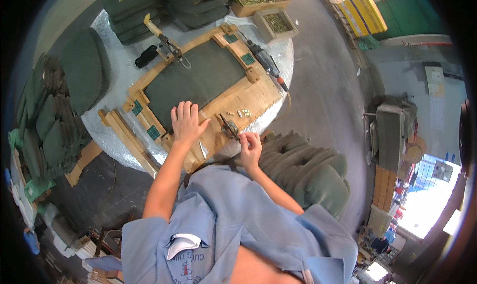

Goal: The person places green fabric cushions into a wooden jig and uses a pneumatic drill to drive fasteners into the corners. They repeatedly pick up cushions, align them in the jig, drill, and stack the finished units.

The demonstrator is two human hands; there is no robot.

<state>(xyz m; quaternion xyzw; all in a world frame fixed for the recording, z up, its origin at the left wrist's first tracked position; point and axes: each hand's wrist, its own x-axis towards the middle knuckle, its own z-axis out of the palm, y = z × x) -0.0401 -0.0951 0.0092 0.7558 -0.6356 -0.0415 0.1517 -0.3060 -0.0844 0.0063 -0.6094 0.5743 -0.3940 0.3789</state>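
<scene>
A dark green padded panel [198,78] lies inside a wooden frame jig [218,102] on the table. My left hand [186,122] rests flat with its fingers spread, over the panel's near edge and the jig's wooden bar. My right hand [251,149] is closed at the near metal toggle clamp [229,129], its fingers pinched on the handle end. Several small brass-coloured fittings [244,113] lie on the board just beyond that clamp. Across the jig, a second toggle clamp [170,49] has its yellowish handle raised.
A power screwdriver [266,60] with a cable lies along the jig's right side. Stacked green pads [303,167] stand by my right arm, with more piles [49,105] at the left. Far off are a cardboard box [258,0] and a bin [276,24] of small metal parts.
</scene>
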